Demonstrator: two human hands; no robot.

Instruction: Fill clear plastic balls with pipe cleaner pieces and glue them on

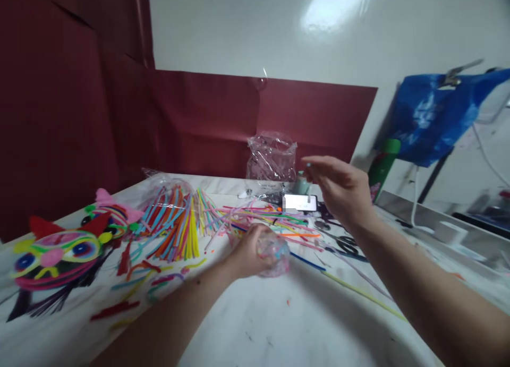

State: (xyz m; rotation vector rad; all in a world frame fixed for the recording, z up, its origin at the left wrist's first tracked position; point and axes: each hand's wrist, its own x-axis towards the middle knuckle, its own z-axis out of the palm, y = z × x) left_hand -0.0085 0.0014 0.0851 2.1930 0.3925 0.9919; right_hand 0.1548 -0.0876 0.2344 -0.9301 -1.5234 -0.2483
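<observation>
My left hand (pixel 249 253) rests on the white table (pixel 279 324), its fingers closed round a small clear bag (pixel 274 253) of coloured bits. My right hand (pixel 340 186) is raised above the table to the right, its fingers pinched together at the tips on something too small to make out. Between and behind the hands lies a spread of coloured pipe cleaners (pixel 187 223). A phone (pixel 299 202) with a lit screen lies just behind the right hand.
Two colourful pipe-cleaner masks (pixel 59 250) lie at the left edge. A crumpled clear plastic bag (pixel 271 160) stands at the back against a dark red panel (pixel 199 122). Scissors (pixel 345 244) lie right of centre. A blue bag (pixel 434 117) and green bottle (pixel 383 168) are far right.
</observation>
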